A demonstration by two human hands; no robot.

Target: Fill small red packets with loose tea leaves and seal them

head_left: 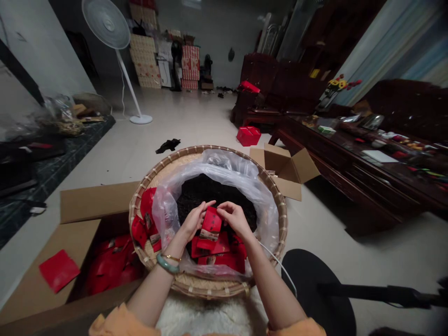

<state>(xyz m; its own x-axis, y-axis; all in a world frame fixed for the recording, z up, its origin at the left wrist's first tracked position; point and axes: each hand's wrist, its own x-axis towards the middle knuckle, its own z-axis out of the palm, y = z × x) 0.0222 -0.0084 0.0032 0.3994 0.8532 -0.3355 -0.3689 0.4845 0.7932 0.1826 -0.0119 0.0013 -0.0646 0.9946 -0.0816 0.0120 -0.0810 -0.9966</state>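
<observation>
Floor (196, 126) of a long room, pale and glossy. Dark wooden table (353, 172) along the right, crowded with small items. Open cardboard box (70, 247) at lower left, touching the tray's edge, with red packets (112, 270) heaped inside and one on its flap. Second open box (287, 168) just behind the tray.

Round woven tray (210, 290) sits low in front of the person, above a white fleecy rug (210, 319). Clear plastic bag (164, 210) lines it, its mouth spread wide around a mound of dark dried leaves (213, 196). More red packets (217, 254) lie loose in the tray's near part, over the bag.

One red packet (212, 223) stands nearly upright over the leaves, between the hands, with a pale printed band low on its face. Left hand (194, 221) and right hand (236, 219) are half-closed, fingertips pinching its upper corners. Neither hand touches the other.

Bag folds rise beside the left wrist; the tray rim lies well beyond both hands. White cord (276, 263) runs just beside the right forearm. Green bangle (167, 263) on the left wrist.
</observation>
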